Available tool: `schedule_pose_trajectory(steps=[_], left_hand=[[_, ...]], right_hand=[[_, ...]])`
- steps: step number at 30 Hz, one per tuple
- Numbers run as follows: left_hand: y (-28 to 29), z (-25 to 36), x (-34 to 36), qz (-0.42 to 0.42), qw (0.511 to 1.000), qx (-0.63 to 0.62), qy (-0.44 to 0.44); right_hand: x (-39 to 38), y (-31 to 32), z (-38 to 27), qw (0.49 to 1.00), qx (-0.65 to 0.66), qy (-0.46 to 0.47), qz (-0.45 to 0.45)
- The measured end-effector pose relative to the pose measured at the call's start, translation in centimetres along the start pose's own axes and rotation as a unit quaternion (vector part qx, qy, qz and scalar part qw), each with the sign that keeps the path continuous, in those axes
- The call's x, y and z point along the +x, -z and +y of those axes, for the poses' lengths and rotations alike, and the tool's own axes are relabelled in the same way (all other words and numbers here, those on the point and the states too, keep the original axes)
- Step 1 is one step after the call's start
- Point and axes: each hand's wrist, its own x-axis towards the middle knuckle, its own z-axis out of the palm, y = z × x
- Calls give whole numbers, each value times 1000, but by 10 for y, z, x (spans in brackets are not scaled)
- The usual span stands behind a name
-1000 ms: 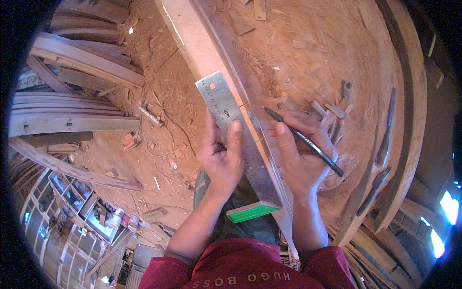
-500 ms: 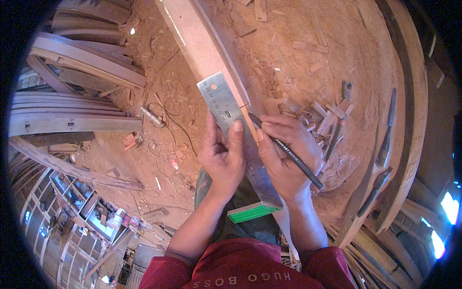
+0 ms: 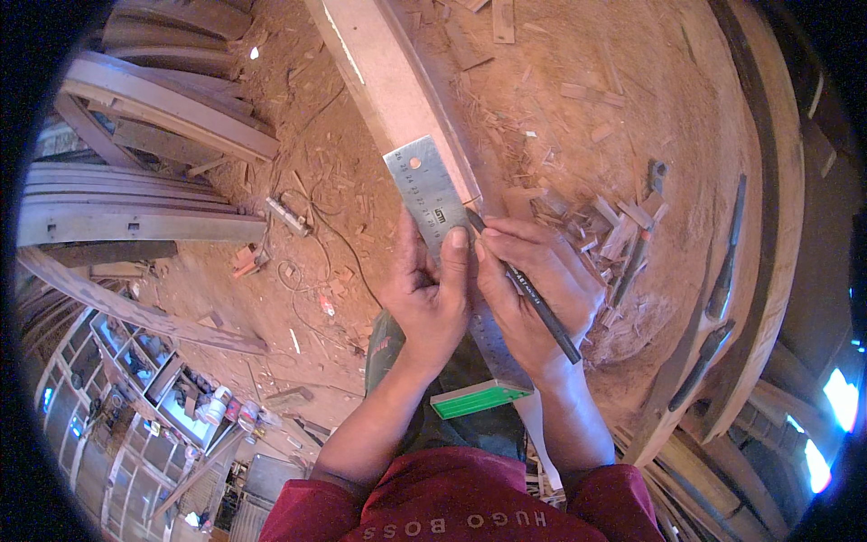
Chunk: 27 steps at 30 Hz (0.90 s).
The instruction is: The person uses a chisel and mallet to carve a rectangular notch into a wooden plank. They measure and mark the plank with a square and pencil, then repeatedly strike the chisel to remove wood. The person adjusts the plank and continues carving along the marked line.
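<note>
A wooden beam [image 3: 397,81] runs from the top of the view down toward my body. Lying over it lengthwise is a try square, its steel blade [image 3: 423,172] at the far end and its green stock [image 3: 479,400] near my lap. My left hand [image 3: 429,298] grips the blade and beam, thumb pressed on top and fingers around the left side. In my right hand [image 3: 533,294] is a black pencil [image 3: 544,316], its tip at the blade's right edge, near a step in the beam's side. My right fingers hide part of the blade.
Curved boards [image 3: 199,221] are stacked at the left, near a cord and a small tool [image 3: 287,217]. At lower left stands a divided tray [image 3: 185,415] with cans. Chisels [image 3: 722,280] rest on a curved plank at the right. Wood offcuts [image 3: 607,226] litter the sawdust-covered ground.
My right hand has shifted left, closer to my left hand, and the pencil now stands at a steeper angle in the view. The left hand keeps its hold on the try square.
</note>
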Motion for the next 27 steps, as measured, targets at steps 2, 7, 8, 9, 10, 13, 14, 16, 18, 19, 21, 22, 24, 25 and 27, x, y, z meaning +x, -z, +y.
schedule_pose_trajectory(steps=[2,7,8,9,10,13,14,16,18,19,21,22,24,25,27], left_hand=[[0,2,-1,4,1000,-16,24],[-1,-1,0,15,1000,1,1],[-2,-7,2,30,999,5,-27],[-4,-10,2,43,998,8,-54],[-4,-8,1,31,999,-7,-28],[1,1,-1,4,999,-27,19],[0,-1,-1,2,1000,-21,17],[0,-3,0,10,1000,-2,0],[-2,-7,-1,24,999,18,-27],[-3,-6,-2,21,1000,0,-9],[-2,-1,0,16,999,-31,22],[-2,-1,0,12,1000,-17,20],[0,-2,-2,9,1000,13,18],[0,-5,-2,17,1000,8,8],[-2,-11,-2,28,1000,-8,-9]], right_hand=[[0,3,-2,1000,-12,2,-14],[-11,12,-4,999,-44,1,-13],[-6,8,-5,999,-37,8,-10],[2,3,-5,999,-31,13,-6],[6,2,-5,1000,-25,18,-3],[5,4,-9,999,-47,5,-25],[-4,7,-8,999,-43,-12,-24],[-27,18,-6,998,-36,-44,-27],[-28,20,-7,998,-15,-50,-39],[-18,16,-8,999,-16,-34,-38],[-3,13,-9,999,-22,-6,-47],[-5,13,-8,999,-19,-8,-39],[-21,18,-3,999,-13,-12,-28],[-33,23,-7,998,-22,-50,-32],[-36,24,-6,998,-8,-56,-22]])
